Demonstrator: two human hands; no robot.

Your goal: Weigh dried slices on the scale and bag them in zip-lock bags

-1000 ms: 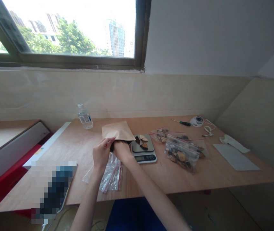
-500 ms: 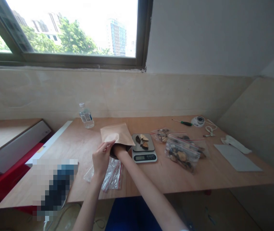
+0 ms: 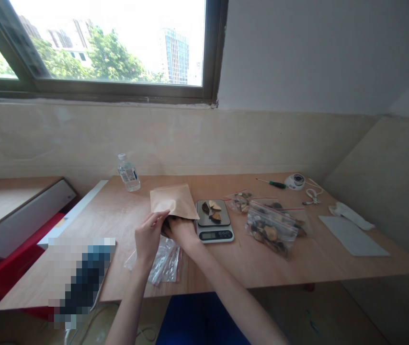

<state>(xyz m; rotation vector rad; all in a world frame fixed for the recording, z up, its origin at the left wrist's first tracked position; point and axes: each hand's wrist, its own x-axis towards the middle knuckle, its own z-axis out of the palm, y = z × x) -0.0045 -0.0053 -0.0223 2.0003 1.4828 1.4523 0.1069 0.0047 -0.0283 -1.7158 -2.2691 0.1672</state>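
My left hand (image 3: 148,237) pinches the open edge of a brown paper pouch (image 3: 174,201) held above the wooden table (image 3: 226,258). My right hand (image 3: 179,229) is at the pouch's mouth with its fingertips inside, so what they hold is hidden. Just right of the pouch stands a small digital scale (image 3: 214,220) with a few dried slices on its plate. Empty clear zip bags (image 3: 163,261) lie under my hands.
Right of the scale lie a small zip bag (image 3: 241,201) and a large zip bag (image 3: 272,229) of dried pieces. A water bottle (image 3: 128,173) stands at the back left. A screwdriver (image 3: 272,183), a round white device (image 3: 294,181), a cable and grey sheets (image 3: 351,235) lie at the right.
My right hand went deeper into the pouch half a second ago and has now drawn back, so the back of the hand shows again. The pouch stays held by my left hand.
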